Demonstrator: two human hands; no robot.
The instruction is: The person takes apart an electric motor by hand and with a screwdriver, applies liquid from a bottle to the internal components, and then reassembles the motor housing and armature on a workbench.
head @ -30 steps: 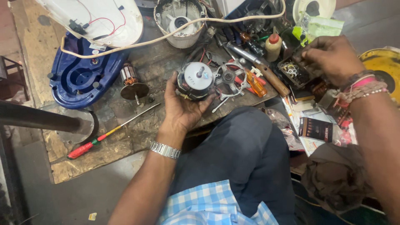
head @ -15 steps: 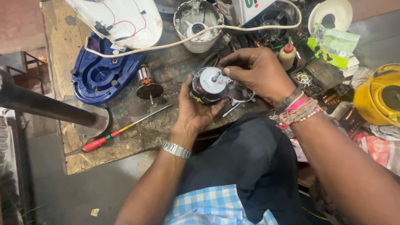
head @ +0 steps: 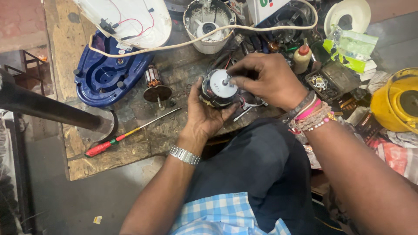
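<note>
My left hand (head: 203, 116) cups a small electric motor (head: 219, 88) with a silver end plate, holding it over the front of the worn workbench (head: 78, 167). A metal watch sits on that wrist. My right hand (head: 265, 79) rests on top of the motor, with thumb and fingers pinched on its short shaft. Coloured bracelets circle the right wrist. Thin wires trail from under the motor.
A motor armature (head: 155, 85) stands left of the motor beside a blue appliance base (head: 104, 80). A red-handled screwdriver (head: 126, 135) lies near the front edge. A white housing (head: 209, 26), a glue bottle (head: 301, 57), a parts tray (head: 324, 82) and a yellow container (head: 398, 102) crowd the back and right.
My right hand came in from the cluttered right side onto the motor and now grips its shaft. The left hand has kept holding the motor, a little nearer to me.
</note>
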